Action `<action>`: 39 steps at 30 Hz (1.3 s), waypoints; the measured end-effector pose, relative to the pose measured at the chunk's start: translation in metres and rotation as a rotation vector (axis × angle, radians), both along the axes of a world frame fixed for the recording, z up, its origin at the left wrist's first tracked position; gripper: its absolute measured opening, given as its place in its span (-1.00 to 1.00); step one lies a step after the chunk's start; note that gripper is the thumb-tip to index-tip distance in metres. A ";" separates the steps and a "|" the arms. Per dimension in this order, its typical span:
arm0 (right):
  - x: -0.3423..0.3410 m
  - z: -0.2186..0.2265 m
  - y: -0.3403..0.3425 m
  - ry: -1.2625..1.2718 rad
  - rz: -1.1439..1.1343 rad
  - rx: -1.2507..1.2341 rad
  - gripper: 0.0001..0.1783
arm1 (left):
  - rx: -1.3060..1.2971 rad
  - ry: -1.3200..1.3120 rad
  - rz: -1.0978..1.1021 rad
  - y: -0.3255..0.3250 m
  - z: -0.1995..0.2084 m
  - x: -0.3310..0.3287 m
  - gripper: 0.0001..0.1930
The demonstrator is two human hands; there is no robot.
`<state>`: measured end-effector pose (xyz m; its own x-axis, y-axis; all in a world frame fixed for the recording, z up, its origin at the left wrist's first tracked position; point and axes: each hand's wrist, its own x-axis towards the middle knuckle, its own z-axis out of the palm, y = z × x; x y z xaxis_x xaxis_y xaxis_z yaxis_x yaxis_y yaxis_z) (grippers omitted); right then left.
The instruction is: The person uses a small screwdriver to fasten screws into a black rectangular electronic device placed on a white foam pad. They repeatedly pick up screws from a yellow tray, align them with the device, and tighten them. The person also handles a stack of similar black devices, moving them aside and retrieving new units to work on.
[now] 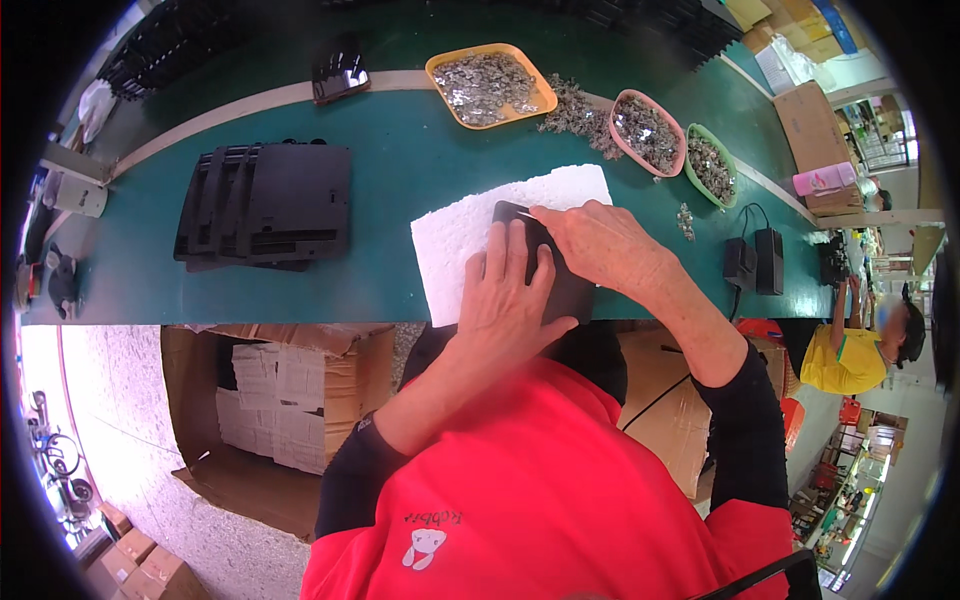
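Left hand [503, 288] open, fingers spread flat over a black panel [572, 292]; right hand [590, 238] curled, fingertips at the panel's top end, can't tell if it grips anything. Panel lies under both hands on a white foam sheet [442, 250], near the edge of the green table [390, 145]. Most of the panel is covered by the hands; a thin pale sliver shows at the right fingertips, too small to identify. Red shirt [540, 480] has a short line of lettering above a pale animal print. Left of the foam: stack of similar black panels [305, 190]. Beyond: yellow tray [545, 97], pink basket [684, 152] and green basket [734, 178], all holding small shiny pieces, with loose pieces [580, 115] heaped between; individual shapes hard to make out. Right: black power adapters [768, 260]. Below table, an open cardboard box [360, 390], partly hidden by the left arm. Far right, co-worker in yellow [855, 360], small and distorted.
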<state>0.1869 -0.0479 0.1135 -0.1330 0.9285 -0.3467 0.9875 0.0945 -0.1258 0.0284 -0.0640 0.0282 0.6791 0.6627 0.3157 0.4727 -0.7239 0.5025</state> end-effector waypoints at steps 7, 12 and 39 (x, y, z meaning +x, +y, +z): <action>-0.003 -0.006 -0.003 -0.053 -0.015 -0.004 -0.55 | -0.016 -0.013 0.001 0.000 -0.001 0.000 -0.14; -0.011 -0.008 0.000 0.015 -0.049 0.015 -0.61 | -0.019 -0.017 0.008 0.001 -0.001 0.001 -0.12; -0.025 0.029 0.058 -0.170 0.115 -0.270 -0.71 | -0.002 0.064 0.024 0.000 0.005 0.002 -0.21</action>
